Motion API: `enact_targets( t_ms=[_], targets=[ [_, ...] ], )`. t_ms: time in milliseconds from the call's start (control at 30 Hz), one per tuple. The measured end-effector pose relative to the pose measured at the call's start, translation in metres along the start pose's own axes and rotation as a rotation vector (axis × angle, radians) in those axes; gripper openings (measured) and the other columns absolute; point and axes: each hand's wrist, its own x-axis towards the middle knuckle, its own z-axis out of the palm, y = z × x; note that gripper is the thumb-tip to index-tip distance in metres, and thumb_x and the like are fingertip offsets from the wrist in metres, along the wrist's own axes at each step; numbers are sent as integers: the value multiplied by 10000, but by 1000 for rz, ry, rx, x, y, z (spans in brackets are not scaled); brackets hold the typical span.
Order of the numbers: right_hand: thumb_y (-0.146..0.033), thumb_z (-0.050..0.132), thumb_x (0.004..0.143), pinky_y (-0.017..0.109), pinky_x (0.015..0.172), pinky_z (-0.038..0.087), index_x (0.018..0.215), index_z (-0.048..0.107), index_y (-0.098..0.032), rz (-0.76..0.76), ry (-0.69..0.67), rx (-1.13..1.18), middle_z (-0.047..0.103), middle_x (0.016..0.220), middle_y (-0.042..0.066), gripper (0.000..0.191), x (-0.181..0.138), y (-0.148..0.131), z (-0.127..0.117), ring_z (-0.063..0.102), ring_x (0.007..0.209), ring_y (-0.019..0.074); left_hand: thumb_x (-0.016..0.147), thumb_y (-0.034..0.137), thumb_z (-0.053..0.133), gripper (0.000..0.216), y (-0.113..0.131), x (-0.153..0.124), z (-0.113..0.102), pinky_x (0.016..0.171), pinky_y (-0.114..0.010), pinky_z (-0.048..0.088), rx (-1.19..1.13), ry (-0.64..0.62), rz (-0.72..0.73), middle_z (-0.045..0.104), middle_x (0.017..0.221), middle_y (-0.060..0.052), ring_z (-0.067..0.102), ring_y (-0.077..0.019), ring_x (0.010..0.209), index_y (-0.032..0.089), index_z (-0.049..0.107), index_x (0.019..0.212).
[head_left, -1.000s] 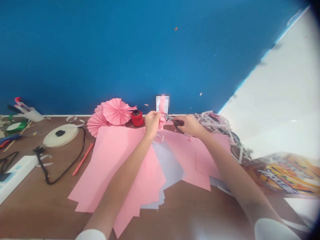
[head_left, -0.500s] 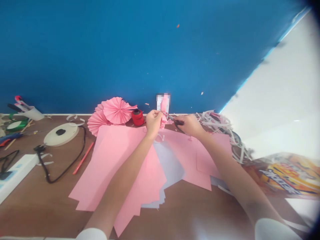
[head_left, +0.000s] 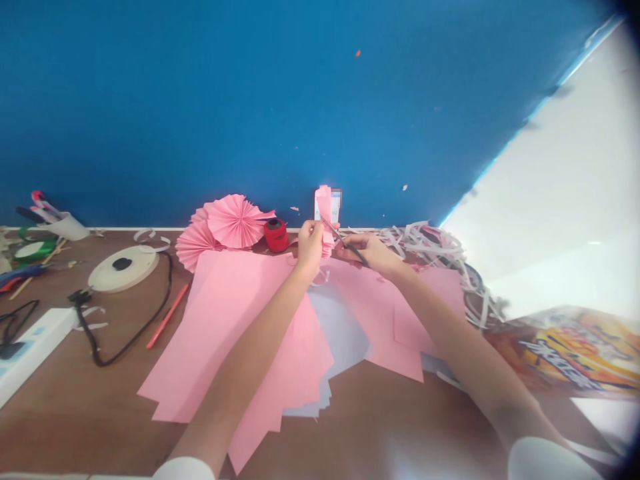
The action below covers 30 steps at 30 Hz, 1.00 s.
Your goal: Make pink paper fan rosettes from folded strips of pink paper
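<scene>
My left hand (head_left: 310,245) pinches a narrow folded strip of pink paper (head_left: 325,200), held upright near the wall. From the right, a pair of scissors (head_left: 354,250) points up and left, its blades lying against the strip. My right hand (head_left: 367,252) is closed around the scissors' handles. Behind the strip a phone (head_left: 337,203) leans on the wall. Pink paper sheets (head_left: 235,300) are spread below my forearms, with pale bluish sheets (head_left: 340,327) among them. Pleated pink paper rosettes (head_left: 239,223) stand left of my left hand, beside a red spool (head_left: 276,237).
White paper strips (head_left: 425,237) lie heaped at the back right, behind a colourful plastic bag (head_left: 580,350). On the left are a white reel (head_left: 123,269), a black cable (head_left: 135,347), a red pen (head_left: 167,317), a power strip (head_left: 40,347) and a cup of pens (head_left: 73,227).
Both hands have shifted slightly; the scissors now tilt more steeply across the strip. The strip's upper end has moved a little to the left, showing more of the phone.
</scene>
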Motion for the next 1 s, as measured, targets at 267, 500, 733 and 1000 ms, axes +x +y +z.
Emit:
enact_targets(
  t_ms=[267, 500, 733, 1000],
  targets=[
    [-407, 744, 670, 202, 394, 193, 812, 649, -161, 18, -21, 229, 507, 501, -38, 299, 2, 12, 7, 376, 405, 57, 841, 344, 478, 136, 1, 2, 5, 514, -220, 453, -118, -48, -172, 669, 786, -69, 646, -148, 724, 215, 491, 801],
    [-413, 755, 642, 210, 387, 219, 848, 671, -154, 12, 6, 166, 502, 487, -39, 341, 3, 11, 10, 391, 391, 65, 843, 312, 487, 127, -3, 1, 3, 502, -198, 424, -28, 69, -117, 662, 807, -13, 581, -94, 586, 227, 397, 813],
    [-392, 739, 671, 220, 404, 299, 829, 675, -149, -37, 14, 108, 531, 497, -27, 297, 1, 9, 15, 422, 404, 73, 860, 235, 467, 69, -5, -1, 1, 557, -209, 434, 101, 134, 48, 637, 774, -6, 577, -103, 615, 226, 399, 846],
    [-394, 758, 637, 225, 409, 329, 848, 687, -144, -37, 15, 120, 537, 519, -23, 334, 5, 16, 14, 434, 419, 76, 848, 221, 500, 138, 1, 3, 2, 490, -183, 378, 26, 192, -140, 619, 683, 21, 516, -74, 504, 219, 390, 765]
  ],
)
